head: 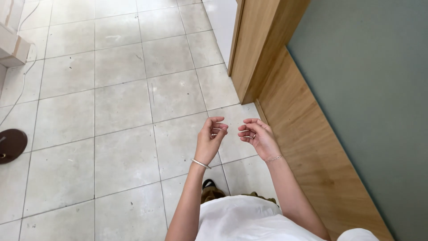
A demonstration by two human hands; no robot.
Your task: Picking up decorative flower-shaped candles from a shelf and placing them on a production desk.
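My left hand (210, 139) and my right hand (258, 136) are raised in front of me over a pale tiled floor (120, 102), a few centimetres apart. Both have their fingers curled loosely inward, fingertips almost facing each other, and neither holds anything. A silver bangle circles my left wrist and a thin chain bracelet my right. Below the hands I see my white top (240, 221) and the tip of one dark shoe (208, 183).
A wooden panel (294, 129) runs along the right under a grey-green wall (370, 98), with a wooden door frame (256, 40) at its far end. A dark round base (11, 145) with a thin white cable lies at the left edge. A cardboard box (13, 42) sits top left.
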